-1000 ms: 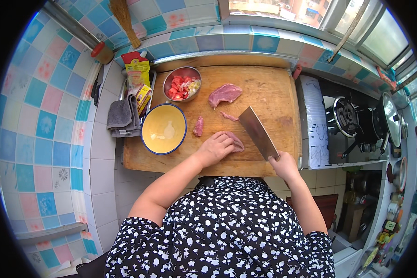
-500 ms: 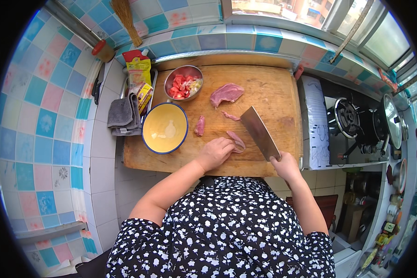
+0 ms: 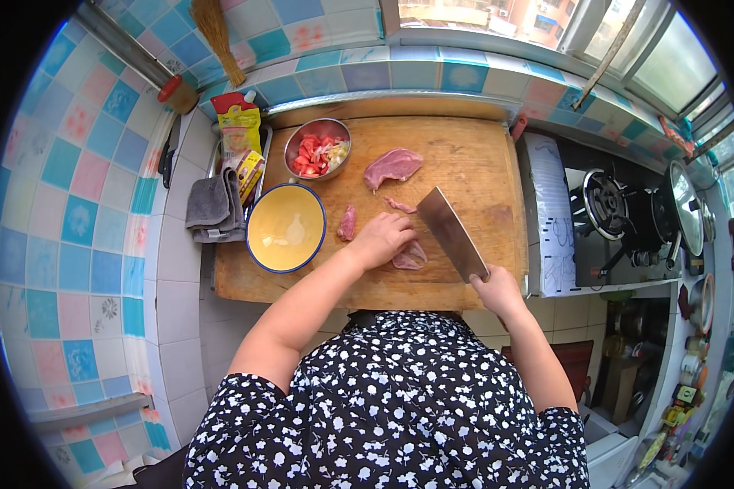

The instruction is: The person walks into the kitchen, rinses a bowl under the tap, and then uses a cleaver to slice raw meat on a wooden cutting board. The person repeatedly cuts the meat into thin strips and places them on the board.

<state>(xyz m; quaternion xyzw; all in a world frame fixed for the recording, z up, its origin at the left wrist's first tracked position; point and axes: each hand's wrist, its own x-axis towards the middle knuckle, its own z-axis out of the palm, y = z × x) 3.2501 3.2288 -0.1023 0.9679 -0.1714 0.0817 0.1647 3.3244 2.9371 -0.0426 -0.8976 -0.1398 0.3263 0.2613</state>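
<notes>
A wooden cutting board bears several pieces of raw pink meat. My left hand is palm down over the board's near middle, fingers reaching forward and slightly apart. Partly beneath it and beside its fingers lies a flat meat slice; whether fingertips touch it is hidden. My right hand is closed round the handle of a cleaver, whose broad blade slants up and left over the board. Beyond them rest a larger meat piece and a thin strip. Another small piece lies left of my left hand.
Along the board's left side stand a yellow bowl with a blue rim and a metal bowl of chopped red and pale pieces. A grey cloth hangs beside packets. A gas stove is at the right, below the window.
My left hand has moved forward off the near meat slice, which now lies flatter and more exposed. My right hand still grips the cleaver, nearly unmoved. The view has shifted slightly.
</notes>
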